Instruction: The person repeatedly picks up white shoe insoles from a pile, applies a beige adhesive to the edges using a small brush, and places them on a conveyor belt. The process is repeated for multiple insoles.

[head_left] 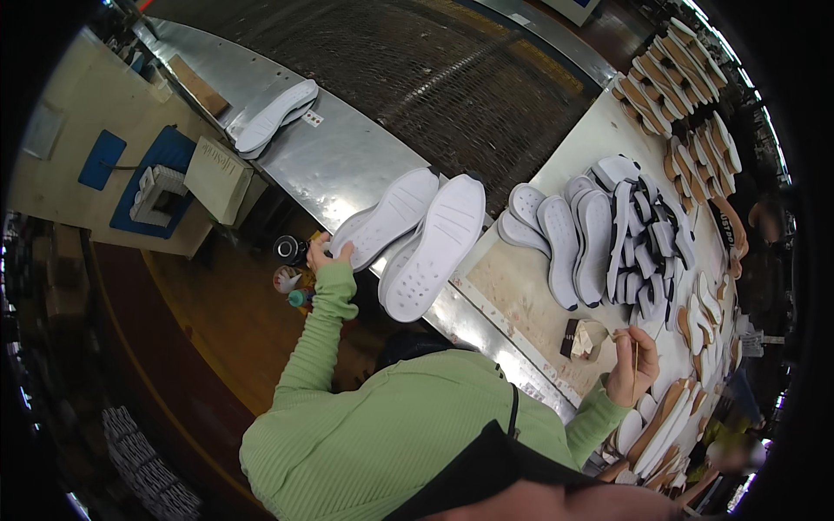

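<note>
My left hand (327,253) grips the near left end of a white shoe sole (388,217), thumb on its upper face. That sole lies on another one on the metal edge of the conveyor. Beside it, a second white sole (439,247) with small holes at one end rests over another sole. On the right, my right hand (627,368) is raised above the work table, fingers pinched round a thin tan strand (636,363); its exact kind is unclear. A crumpled beige cloth or paper (589,337) sits next to that hand, by a small dark box (569,338).
A dark mesh conveyor belt (382,69) runs behind the metal ledge. White soles (563,252) are piled on the right table (504,295), with tan insoles (665,425) beyond. Another pair of soles (276,117) lies far left. Bottles (298,298) stand below the ledge.
</note>
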`<state>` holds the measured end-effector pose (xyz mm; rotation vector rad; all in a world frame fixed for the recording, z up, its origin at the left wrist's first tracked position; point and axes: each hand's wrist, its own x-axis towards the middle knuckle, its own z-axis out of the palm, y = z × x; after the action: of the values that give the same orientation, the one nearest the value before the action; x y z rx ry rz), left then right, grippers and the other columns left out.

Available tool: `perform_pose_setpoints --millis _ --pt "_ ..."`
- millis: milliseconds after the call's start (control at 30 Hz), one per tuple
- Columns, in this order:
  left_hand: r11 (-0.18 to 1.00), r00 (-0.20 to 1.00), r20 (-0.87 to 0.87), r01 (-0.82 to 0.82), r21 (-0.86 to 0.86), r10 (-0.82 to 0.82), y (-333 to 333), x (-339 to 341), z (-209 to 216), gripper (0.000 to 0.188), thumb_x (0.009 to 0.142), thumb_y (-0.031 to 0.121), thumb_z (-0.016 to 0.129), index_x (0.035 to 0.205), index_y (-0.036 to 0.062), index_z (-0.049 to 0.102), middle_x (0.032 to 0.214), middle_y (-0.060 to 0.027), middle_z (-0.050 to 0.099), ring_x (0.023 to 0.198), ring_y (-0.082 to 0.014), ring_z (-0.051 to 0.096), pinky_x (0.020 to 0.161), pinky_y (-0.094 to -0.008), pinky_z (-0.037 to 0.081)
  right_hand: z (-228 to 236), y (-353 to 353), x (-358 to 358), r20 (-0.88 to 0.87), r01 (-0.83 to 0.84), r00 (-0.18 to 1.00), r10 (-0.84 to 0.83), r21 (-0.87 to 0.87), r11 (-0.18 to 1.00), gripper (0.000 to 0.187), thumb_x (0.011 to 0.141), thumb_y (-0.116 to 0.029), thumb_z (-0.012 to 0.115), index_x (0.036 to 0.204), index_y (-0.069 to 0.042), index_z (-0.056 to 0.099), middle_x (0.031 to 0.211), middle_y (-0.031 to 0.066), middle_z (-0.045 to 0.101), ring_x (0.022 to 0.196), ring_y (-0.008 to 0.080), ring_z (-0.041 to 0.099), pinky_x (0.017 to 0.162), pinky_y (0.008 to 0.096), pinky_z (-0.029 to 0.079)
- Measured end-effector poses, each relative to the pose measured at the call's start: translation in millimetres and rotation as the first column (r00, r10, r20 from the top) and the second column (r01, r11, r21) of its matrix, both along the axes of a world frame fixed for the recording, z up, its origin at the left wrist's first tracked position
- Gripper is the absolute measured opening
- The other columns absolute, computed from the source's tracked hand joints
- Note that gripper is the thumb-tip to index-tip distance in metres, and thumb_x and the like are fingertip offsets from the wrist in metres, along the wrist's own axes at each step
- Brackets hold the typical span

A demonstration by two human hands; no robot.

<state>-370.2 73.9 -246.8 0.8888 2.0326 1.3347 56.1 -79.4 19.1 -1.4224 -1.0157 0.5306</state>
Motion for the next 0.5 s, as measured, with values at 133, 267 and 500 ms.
perform_pose_setpoints --millis 133,267,500 --pt "0.994 1.000 -0.026 0.018 0.105 -0.015 63 -54 5 0.053 0.072 0.018 0.079 0.118 0.0051 0.054 0.113 -0.0140 0.053 0.103 -0.0261 0.049 0.092 -0.0395 0.041 -4 2 0 0.000 0.025 1.000 -0.025 0.001 1.000 0.022 0.084 0.003 0.065 0.105 0.006 0.062 0.092 0.0135 0.069 0.086 0.0162 0.065 0.082 0.0254 0.049" --pt "0.951 0.962 0.090 -0.270 0.153 0.258 157 -135 -14 0.060 0.072 0.018 0.080 0.121 0.0051 0.050 0.110 -0.0132 0.052 0.101 -0.0224 0.049 0.088 -0.0355 0.043 -2 5 -1 0.029 0.060 0.998 -0.060 -0.024 0.998 0.022 0.084 0.003 0.065 0.106 0.006 0.062 0.093 0.0131 0.069 0.086 0.0158 0.065 0.082 0.0254 0.049" --pt "0.989 0.778 0.623 -0.138 0.051 0.076 265 -247 -39 0.065 0.084 0.053 0.059 0.111 -0.0066 0.062 0.111 -0.0125 0.063 0.101 -0.0248 0.054 0.093 -0.0351 0.041 3 7 -13 0.056 0.167 0.985 -0.163 -0.084 0.982 0.020 0.085 0.003 0.065 0.104 0.005 0.061 0.093 0.0117 0.068 0.087 0.0149 0.064 0.083 0.0254 0.049"
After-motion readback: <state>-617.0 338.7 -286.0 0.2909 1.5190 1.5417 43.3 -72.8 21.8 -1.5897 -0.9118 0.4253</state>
